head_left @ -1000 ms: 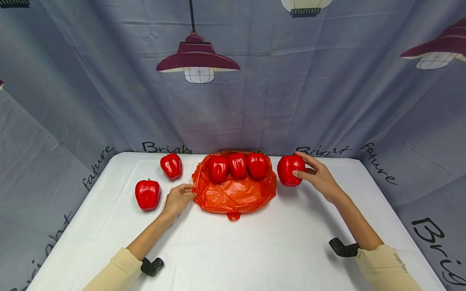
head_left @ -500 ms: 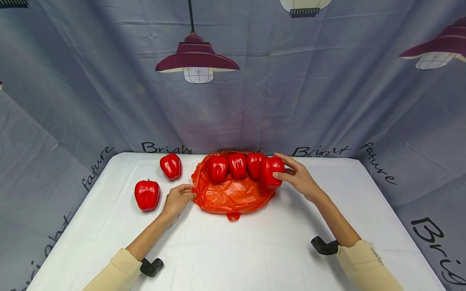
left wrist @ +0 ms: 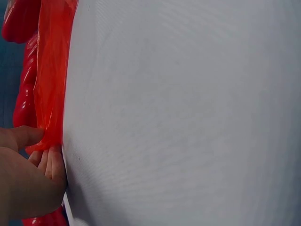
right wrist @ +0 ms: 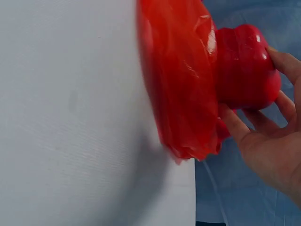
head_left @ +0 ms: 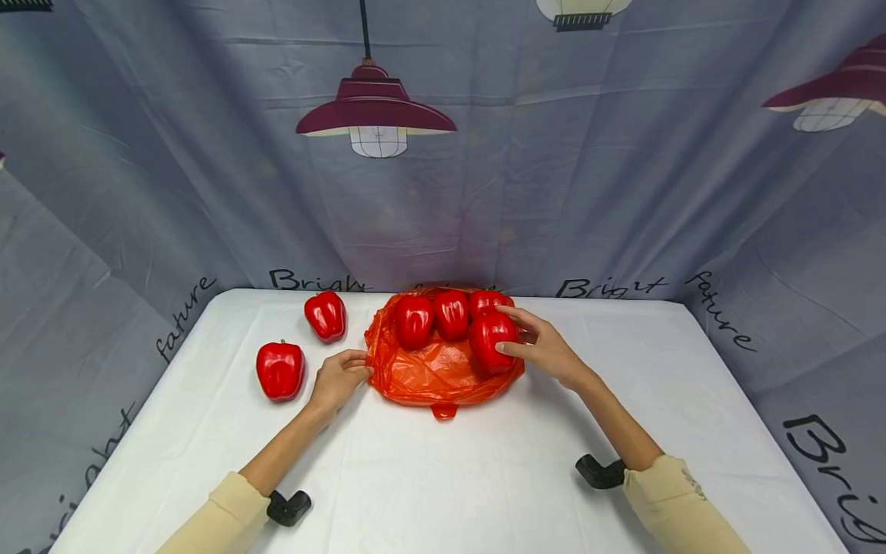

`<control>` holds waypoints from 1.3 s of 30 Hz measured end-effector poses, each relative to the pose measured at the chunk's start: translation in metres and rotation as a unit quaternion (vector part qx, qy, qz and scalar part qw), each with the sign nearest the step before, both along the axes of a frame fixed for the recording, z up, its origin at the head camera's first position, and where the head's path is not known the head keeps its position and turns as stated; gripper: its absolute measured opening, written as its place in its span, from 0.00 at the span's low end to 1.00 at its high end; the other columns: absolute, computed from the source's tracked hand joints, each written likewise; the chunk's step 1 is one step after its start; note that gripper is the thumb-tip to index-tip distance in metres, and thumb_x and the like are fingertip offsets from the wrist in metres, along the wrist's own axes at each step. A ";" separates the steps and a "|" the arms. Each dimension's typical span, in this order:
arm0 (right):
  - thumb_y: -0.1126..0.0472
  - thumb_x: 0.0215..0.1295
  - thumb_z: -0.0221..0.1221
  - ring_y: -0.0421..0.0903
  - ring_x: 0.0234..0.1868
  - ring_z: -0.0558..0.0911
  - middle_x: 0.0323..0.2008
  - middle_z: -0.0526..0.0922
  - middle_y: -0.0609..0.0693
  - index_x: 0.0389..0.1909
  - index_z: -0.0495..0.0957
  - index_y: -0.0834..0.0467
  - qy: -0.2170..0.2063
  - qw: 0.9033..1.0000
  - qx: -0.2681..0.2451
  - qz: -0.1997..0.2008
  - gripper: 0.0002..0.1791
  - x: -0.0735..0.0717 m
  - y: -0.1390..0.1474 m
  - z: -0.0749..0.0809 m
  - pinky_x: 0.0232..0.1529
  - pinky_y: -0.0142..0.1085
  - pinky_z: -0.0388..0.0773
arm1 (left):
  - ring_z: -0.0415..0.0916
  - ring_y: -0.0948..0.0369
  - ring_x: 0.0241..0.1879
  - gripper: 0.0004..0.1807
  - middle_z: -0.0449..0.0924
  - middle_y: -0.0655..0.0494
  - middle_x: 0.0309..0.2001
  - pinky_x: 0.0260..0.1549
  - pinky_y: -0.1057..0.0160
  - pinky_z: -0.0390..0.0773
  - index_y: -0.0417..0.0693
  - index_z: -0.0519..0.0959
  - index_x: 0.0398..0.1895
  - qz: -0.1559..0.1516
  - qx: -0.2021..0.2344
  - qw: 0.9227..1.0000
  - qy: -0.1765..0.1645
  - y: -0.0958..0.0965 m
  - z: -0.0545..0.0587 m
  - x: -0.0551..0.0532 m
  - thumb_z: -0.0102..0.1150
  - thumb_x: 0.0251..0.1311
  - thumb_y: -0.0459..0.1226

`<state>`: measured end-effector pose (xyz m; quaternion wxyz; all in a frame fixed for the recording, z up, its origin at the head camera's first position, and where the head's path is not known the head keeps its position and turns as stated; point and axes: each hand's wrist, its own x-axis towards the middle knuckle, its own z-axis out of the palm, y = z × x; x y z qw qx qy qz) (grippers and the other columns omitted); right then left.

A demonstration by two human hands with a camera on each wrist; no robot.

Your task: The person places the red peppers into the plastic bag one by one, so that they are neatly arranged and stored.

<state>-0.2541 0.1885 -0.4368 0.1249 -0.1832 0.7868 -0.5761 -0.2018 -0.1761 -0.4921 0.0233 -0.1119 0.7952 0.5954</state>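
An orange-red plastic bag (head_left: pixel 429 377) lies open on the table, with three red bell peppers in a row along its far side, one of them the left pepper (head_left: pixel 414 323). My right hand (head_left: pixel 547 350) grips another bell pepper (head_left: pixel 493 342) over the bag's right part, in front of the row's right pepper. In the right wrist view this pepper (right wrist: pixel 247 66) is partly hidden behind the bag's side (right wrist: pixel 181 80). At the bag's left edge, my left hand (head_left: pixel 339 378) pinches the rim between thumb and fingers, as the left wrist view shows at the bag wall (left wrist: pixel 51 84).
Two loose bell peppers lie left of the bag: one farther back (head_left: pixel 325 317), one nearer (head_left: pixel 280 372). White cloth covers the table (head_left: pixel 443 485). A grey printed curtain (head_left: pixel 484 192) hangs behind and at both sides. Black wrist mounts (head_left: pixel 289 508) stick out by the sleeves.
My right hand has carried its pepper leftward, from beside the bag to over its right part, and then slightly nearer. My left hand has stayed at the rim.
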 end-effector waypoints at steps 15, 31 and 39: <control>0.57 0.63 0.67 0.63 0.56 0.77 0.64 0.69 0.63 0.73 0.65 0.53 -0.014 0.999 0.048 -0.015 0.37 0.004 -0.005 -0.015 0.49 0.47 0.81 | 0.79 0.54 0.48 0.18 0.83 0.44 0.49 0.45 0.66 0.79 0.36 0.80 0.55 -0.002 -0.007 1.000 -0.009 0.001 0.000 -0.001 0.62 0.61 0.29; 0.59 0.62 0.68 0.63 0.61 0.74 0.63 0.71 0.64 0.71 0.68 0.57 -0.013 0.996 0.085 -0.028 0.36 0.007 -0.005 -0.021 0.53 0.50 0.79 | 0.79 0.54 0.48 0.18 0.83 0.44 0.48 0.45 0.65 0.79 0.36 0.79 0.55 -0.002 -0.018 1.000 -0.012 0.000 0.001 0.000 0.62 0.62 0.30; 0.58 0.63 0.67 0.62 0.61 0.73 0.63 0.73 0.63 0.71 0.68 0.55 0.005 0.992 0.125 -0.031 0.36 0.005 -0.008 -0.018 0.55 0.52 0.78 | 0.79 0.54 0.48 0.18 0.83 0.44 0.48 0.44 0.66 0.79 0.36 0.79 0.55 -0.001 -0.015 1.000 -0.009 0.000 0.001 -0.001 0.62 0.61 0.30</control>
